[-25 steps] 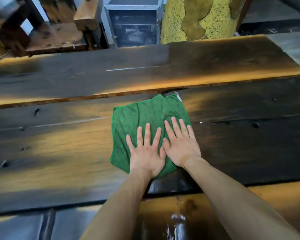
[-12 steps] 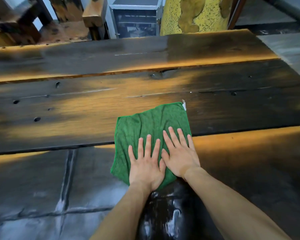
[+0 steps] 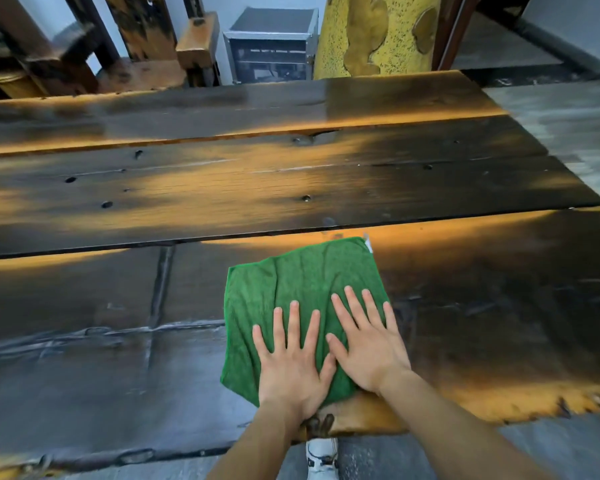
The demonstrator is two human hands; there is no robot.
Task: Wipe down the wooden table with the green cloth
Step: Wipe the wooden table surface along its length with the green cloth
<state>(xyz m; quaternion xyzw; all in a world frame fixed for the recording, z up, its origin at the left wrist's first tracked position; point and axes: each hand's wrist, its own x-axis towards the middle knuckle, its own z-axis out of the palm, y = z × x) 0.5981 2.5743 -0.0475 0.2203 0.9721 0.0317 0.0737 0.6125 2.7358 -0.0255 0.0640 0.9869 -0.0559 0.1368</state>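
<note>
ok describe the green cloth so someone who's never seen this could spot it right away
Start from the dark wooden table of wide planks that fills the view. On its nearest plank, close to the front edge, lies the green cloth with the left hand and right hand pressed flat on it. It is the only bright green thing on the table.

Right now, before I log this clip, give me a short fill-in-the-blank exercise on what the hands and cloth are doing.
1. Both hands press flat on a cloth whose colour is ____.
2. The left hand and the right hand lie with fingers ____, not curled.
3. The cloth lies on the ____ plank of the table, by its edge.
4. Below that edge a white ____ shows.

Missing words: green; straight; nearest; shoe
</note>
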